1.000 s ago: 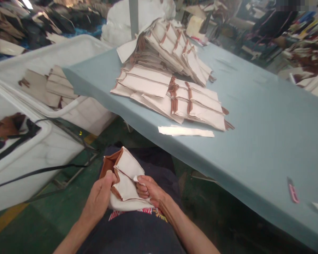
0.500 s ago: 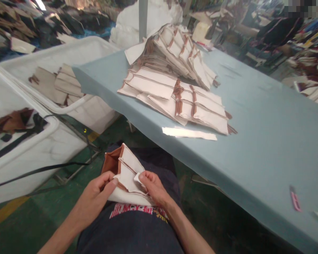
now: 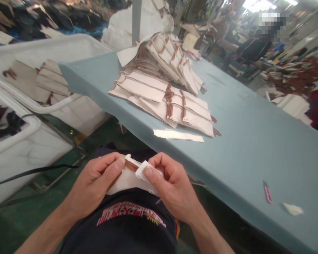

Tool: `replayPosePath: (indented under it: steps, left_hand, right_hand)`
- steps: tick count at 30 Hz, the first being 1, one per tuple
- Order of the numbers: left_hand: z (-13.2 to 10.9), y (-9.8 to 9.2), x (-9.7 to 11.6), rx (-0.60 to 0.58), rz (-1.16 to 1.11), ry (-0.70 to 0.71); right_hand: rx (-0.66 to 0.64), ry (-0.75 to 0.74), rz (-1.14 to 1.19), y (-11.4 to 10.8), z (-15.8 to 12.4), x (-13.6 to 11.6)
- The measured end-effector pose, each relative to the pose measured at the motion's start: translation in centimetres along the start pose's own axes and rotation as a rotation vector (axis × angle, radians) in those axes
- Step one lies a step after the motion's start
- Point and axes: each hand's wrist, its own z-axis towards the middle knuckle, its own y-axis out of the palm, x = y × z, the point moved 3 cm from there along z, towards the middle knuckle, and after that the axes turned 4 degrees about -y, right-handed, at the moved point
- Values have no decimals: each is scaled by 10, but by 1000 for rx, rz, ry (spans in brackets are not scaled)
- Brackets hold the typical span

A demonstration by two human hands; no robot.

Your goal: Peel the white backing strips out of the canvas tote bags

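Observation:
On my lap is a cream sewn fabric piece with brown lining (image 3: 124, 182). My left hand (image 3: 100, 181) pinches its upper edge, thumb on top, beside a brown fold. Between the thumb and fingers of my right hand (image 3: 176, 187) is a small folded white strip (image 3: 142, 170), pressed against the same edge. A few loose threads hang below the right thumb. My palms hide both ends of the fabric piece.
A blue-grey covered table (image 3: 241, 158) carries stacked cream sewn pieces (image 3: 159, 91), pale strips (image 3: 178, 135), a pink cutter (image 3: 267, 192) and a cream scrap (image 3: 293, 209). White bins (image 3: 82, 44) stand left. A person (image 3: 254, 46) sits beyond the table.
Both hands have come up nearer and turned the fabric piece, so its open brown inside no longer shows. The white strip now lies at the edge. The view has shifted rightward.

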Motion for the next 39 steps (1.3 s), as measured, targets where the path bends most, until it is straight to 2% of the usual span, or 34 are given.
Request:
replayPosePath:
  steps: [6, 9, 14, 19, 25, 31, 39]
  left_hand:
    - [2, 7, -8, -9, -133, -31]
    - [1, 10, -1, -28, -130, -51]
    - [1, 15, 19, -51, -116, 7]
    - [2, 17, 29, 6, -51, 40]
    - [5, 14, 23, 43, 13, 65]
    - [5, 11, 12, 5, 48, 32]
    - [6, 10, 10, 37, 72, 9]
  right_hand:
    - [24, -22, -73, 4, -4, -18]
    - [51, -16, -120, 5, -6, -22]
    - [86, -30, -179, 4, -3, -22]
    - [83, -12, -257, 6, 1, -17]
    - [63, 12, -285, 7, 5, -11]
    - [10, 46, -260, 6, 13, -10]
    - [-112, 52, -78, 3, 18, -2]
